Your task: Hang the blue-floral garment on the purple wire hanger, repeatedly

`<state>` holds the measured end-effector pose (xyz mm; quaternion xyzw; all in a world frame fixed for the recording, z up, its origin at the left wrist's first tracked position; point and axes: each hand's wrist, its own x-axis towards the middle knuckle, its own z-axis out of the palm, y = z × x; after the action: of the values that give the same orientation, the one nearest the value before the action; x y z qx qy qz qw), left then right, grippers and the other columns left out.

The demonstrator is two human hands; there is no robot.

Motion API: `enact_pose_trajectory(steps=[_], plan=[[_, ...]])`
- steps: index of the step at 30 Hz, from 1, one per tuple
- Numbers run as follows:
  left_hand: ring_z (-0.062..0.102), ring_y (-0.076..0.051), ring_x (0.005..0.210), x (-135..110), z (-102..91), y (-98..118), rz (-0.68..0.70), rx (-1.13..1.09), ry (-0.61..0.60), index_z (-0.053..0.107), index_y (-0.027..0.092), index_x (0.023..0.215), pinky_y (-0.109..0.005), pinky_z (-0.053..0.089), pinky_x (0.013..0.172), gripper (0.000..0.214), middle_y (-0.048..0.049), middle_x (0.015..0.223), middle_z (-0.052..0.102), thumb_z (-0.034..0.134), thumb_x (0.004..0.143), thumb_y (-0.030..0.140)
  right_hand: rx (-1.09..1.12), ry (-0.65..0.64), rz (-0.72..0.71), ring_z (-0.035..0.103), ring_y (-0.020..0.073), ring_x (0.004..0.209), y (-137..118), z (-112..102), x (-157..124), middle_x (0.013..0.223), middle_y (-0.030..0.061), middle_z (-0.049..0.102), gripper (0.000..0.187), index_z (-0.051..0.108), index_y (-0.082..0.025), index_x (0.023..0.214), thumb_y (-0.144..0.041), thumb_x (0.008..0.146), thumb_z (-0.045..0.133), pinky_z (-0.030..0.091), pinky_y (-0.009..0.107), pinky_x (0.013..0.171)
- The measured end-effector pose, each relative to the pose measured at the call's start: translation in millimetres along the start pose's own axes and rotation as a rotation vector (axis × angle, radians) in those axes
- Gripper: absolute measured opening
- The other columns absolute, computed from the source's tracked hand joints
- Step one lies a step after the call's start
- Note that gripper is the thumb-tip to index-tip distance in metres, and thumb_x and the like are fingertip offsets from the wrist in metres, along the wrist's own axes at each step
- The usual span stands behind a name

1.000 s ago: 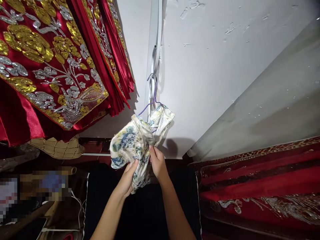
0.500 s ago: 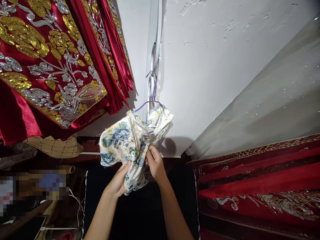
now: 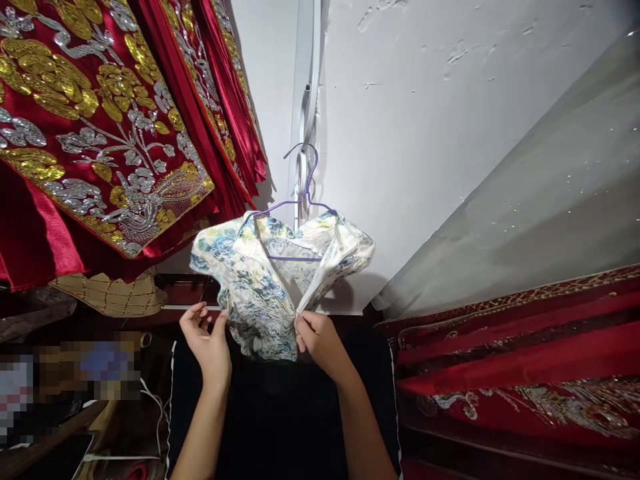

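The blouse (image 3: 263,287) is pinched at its front by the right hand (image 3: 317,338), the left hand (image 3: 210,341) being held open alongside; steady tension is judged needed.

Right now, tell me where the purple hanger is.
In the head view, the purple hanger is near the middle, in front of the white wall, partly inside the floral garment and above the right hand.

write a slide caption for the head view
Right hand pinching the front of a white, blue-flowered, short-sleeved fabric top on a thin purple hanger, left hand open beside it.
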<state>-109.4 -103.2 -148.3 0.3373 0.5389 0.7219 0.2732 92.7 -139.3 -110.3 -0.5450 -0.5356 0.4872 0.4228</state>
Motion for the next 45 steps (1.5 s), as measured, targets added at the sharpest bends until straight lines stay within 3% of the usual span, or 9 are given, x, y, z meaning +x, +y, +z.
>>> enact_pose_trajectory(steps=[7,10,17,21,24,28,35,40,45], plan=[[0.065,-0.025,0.105,-39,38.5,27,-0.126,0.026,-0.856,0.066,0.025,0.111,-0.033,0.046,0.096,0.032,-0.0067,0.107,0.070,0.070,0.079,0.021,0.086,-0.043,0.028,0.038,0.0103,0.038,-5,16,0,0.042,-0.0029,0.053,0.029,0.056,-0.020,0.064,-0.032,0.090,0.050,0.030,0.024,0.044],[0.065,-0.022,0.085,-34,52.8,30,-0.023,0.128,-0.889,0.068,0.021,0.088,-0.030,0.048,0.081,0.006,-0.0046,0.087,0.070,0.066,0.084,0.025,0.149,-0.017,0.069,0.039,0.0096,0.035,-12,8,7,0.041,-0.0033,0.054,0.022,0.057,-0.020,0.064,-0.027,0.084,0.051,0.029,0.022,0.041],[0.060,-0.018,0.072,-32,67.0,12,0.037,0.235,-1.002,0.062,0.019,0.076,-0.027,0.046,0.068,0.015,-0.0026,0.074,0.063,0.063,0.087,0.029,0.378,0.273,-0.138,0.034,0.0062,0.035,-98,-44,54,0.039,-0.0048,0.049,0.021,0.057,-0.018,0.061,-0.030,0.078,0.059,0.023,0.020,0.038],[0.058,-0.017,0.066,-21,70.2,13,0.067,0.324,-1.055,0.059,0.019,0.072,-0.027,0.043,0.063,0.018,-0.0007,0.068,0.060,0.064,0.085,0.029,0.417,0.279,-0.262,0.034,0.0056,0.035,-131,-45,65,0.041,-0.0038,0.051,0.023,0.057,-0.017,0.066,-0.031,0.084,0.055,0.022,0.019,0.038],[0.063,-0.018,0.075,-4,77.2,41,0.194,0.296,-1.045,0.064,0.019,0.087,-0.028,0.047,0.072,0.009,-0.0017,0.076,0.065,0.064,0.087,0.028,0.373,0.247,-0.272,0.036,0.0066,0.036,-127,-35,56,0.042,-0.0043,0.053,0.023,0.056,-0.019,0.068,-0.030,0.087,0.051,0.025,0.019,0.039],[0.065,-0.017,0.088,18,96.6,99,0.481,0.069,-0.888,0.047,0.022,0.138,-0.031,0.049,0.085,0.043,-0.0039,0.093,0.067,0.057,0.096,0.026,0.167,0.208,-0.349,0.041,0.0086,0.041,-123,-27,35,0.045,-0.0039,0.054,0.025,0.059,-0.018,0.069,-0.027,0.090,0.048,0.034,0.021,0.044],[0.060,-0.013,0.072,24,115.6,151,0.925,0.198,-0.643,0.068,0.018,0.090,-0.027,0.047,0.070,0.010,-0.0023,0.082,0.069,0.060,0.095,0.021,-0.222,0.333,-0.481,0.038,0.0098,0.045,-117,-26,45,0.048,-0.0046,0.045,0.031,0.057,-0.019,0.068,-0.032,0.095,0.048,0.026,0.025,0.048],[0.056,-0.010,0.067,71,83.9,159,0.612,-0.176,-0.230,0.070,0.017,0.086,-0.023,0.046,0.065,0.009,-0.0006,0.076,0.063,0.064,0.092,0.016,-0.262,0.215,-0.292,0.035,0.0103,0.042,-74,-18,47,0.044,-0.0048,0.039,0.036,0.054,-0.020,0.060,-0.032,0.094,0.047,0.023,0.026,0.046],[0.044,-0.002,0.050,127,38.1,100,-0.270,-0.717,-0.199,0.056,0.014,0.073,-0.009,0.043,0.057,0.022,0.0061,0.058,0.049,0.053,0.093,0.004,0.059,0.031,-0.190,0.039,0.0106,0.039,-57,13,9,0.043,-0.0041,0.044,0.035,0.055,-0.020,0.061,-0.033,0.093,0.050,0.028,0.025,0.044]])
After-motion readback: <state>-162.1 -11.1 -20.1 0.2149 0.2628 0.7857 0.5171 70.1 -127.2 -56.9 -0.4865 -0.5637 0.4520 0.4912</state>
